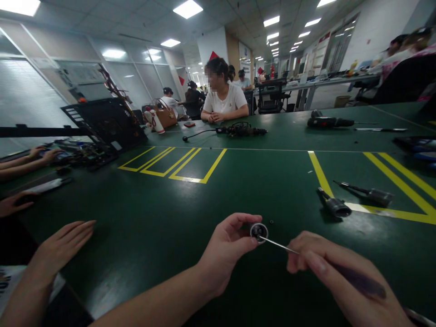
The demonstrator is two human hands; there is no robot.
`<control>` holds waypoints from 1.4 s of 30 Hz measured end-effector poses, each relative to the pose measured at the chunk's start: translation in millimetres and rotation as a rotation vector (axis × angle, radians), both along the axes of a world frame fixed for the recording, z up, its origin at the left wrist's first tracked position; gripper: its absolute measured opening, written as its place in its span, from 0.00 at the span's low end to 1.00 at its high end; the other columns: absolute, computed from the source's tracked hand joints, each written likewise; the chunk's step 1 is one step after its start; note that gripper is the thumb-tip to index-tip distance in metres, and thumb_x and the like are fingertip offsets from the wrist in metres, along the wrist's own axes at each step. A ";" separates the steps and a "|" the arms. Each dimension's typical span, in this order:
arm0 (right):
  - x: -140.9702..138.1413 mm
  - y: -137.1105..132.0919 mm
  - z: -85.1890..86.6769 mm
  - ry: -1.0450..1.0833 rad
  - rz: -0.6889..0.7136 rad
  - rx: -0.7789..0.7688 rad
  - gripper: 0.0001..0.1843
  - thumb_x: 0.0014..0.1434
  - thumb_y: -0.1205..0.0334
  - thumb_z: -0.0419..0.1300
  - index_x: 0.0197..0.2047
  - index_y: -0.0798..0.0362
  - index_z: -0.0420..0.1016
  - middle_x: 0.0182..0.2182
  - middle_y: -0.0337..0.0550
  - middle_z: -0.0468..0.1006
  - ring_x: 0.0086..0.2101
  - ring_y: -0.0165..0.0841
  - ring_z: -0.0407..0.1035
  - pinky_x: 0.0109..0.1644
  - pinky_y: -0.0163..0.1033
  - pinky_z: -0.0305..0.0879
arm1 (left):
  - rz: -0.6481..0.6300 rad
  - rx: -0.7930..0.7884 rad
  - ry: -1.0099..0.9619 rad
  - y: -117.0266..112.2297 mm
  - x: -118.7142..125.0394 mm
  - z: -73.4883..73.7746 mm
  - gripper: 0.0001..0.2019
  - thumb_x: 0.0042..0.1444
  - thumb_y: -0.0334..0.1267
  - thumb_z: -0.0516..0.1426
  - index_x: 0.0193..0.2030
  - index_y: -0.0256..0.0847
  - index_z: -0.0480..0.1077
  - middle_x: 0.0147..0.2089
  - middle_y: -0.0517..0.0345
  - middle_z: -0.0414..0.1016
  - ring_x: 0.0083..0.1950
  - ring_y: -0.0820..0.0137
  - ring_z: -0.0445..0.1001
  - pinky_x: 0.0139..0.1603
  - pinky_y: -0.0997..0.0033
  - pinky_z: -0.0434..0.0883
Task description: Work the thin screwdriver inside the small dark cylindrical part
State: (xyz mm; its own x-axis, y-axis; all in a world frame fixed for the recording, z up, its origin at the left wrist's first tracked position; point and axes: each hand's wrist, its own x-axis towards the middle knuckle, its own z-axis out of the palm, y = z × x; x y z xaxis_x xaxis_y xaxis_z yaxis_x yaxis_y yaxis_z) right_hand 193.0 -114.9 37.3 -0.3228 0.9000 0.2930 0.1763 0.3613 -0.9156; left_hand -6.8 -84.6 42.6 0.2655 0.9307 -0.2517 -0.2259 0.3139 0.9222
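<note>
My left hand pinches a small cylindrical part between thumb and fingers. Its round open end, with a light rim and dark inside, faces me. In my right hand is a screwdriver with a dark handle, and its thin metal shaft reaches into that opening. What the tip touches inside is too small to tell. A tiny dark ring-like piece lies on the table just beyond the part. Further right rest two dark cylindrical parts with thin stems, one nearer and one behind it.
Yellow tape marks the green table. A power drill and a coiled black cable lie towards the back. A co-worker's hand rests at the left, near black equipment. Someone sits across the table.
</note>
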 end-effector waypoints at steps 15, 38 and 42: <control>-12.2 -3.6 10.8 -0.305 0.020 0.540 0.09 0.54 0.72 0.55 0.31 0.47 0.70 0.25 0.39 0.78 0.30 0.36 0.76 0.31 0.35 0.74 | 0.091 0.014 -0.011 -5.2 10.5 2.3 0.09 0.41 0.25 0.61 0.32 0.37 0.71 0.46 0.51 0.75 0.46 0.63 0.75 0.49 0.61 0.69; -17.8 -4.6 12.3 -0.337 0.037 0.578 0.10 0.54 0.73 0.55 0.34 0.48 0.71 0.26 0.40 0.79 0.31 0.37 0.76 0.33 0.37 0.74 | 0.122 0.049 0.074 -4.8 14.4 -1.4 0.07 0.43 0.23 0.56 0.29 0.35 0.70 0.44 0.48 0.77 0.42 0.63 0.77 0.43 0.63 0.72; -16.5 -7.0 13.1 -0.297 0.030 0.571 0.10 0.54 0.73 0.56 0.34 0.46 0.71 0.25 0.39 0.79 0.28 0.36 0.75 0.30 0.37 0.73 | 0.112 0.049 0.080 -3.7 14.3 -2.1 0.06 0.44 0.23 0.56 0.29 0.35 0.69 0.43 0.49 0.77 0.40 0.64 0.77 0.41 0.65 0.73</control>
